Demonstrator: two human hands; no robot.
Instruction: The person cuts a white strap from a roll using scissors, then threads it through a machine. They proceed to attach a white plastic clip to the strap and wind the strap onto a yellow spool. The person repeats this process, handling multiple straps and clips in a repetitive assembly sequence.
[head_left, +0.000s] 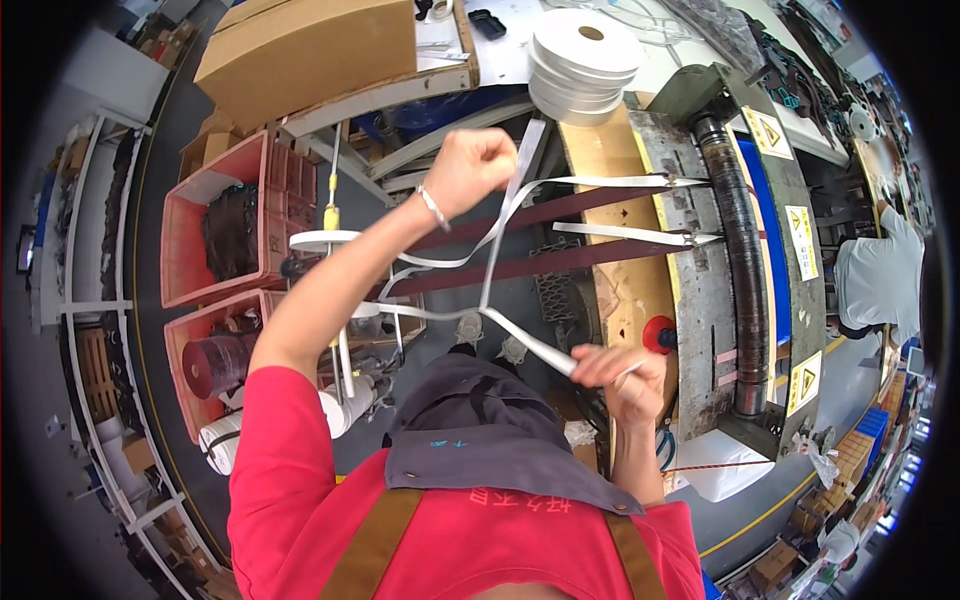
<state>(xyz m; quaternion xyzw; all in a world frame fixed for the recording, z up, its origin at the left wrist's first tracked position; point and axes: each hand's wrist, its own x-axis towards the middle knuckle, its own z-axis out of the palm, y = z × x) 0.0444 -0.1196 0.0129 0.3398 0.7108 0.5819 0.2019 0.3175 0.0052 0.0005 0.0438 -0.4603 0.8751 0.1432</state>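
My left hand (474,168) is raised ahead of me, fingers closed on a thin, whitish strip (497,240) whose free end sticks up past the knuckles. Lower right, my right hand (624,380) pinches a white tape (535,346). The two lengths meet in a point above my shoes, where a further white length comes in from the left. Beyond them, two maroon webbing straps (560,258) run side by side to the machine's metal plate (672,230). White tape (610,182) lies along the far strap, and a shorter piece along the near one.
A dark roller (735,270) spans the machine at right, with yellow warning labels beside it. White tape rolls (585,60) are stacked ahead. Pink crates (215,235) and a reel stand (335,240) stand at left, a cardboard box (310,60) above. Another person (880,265) is far right.
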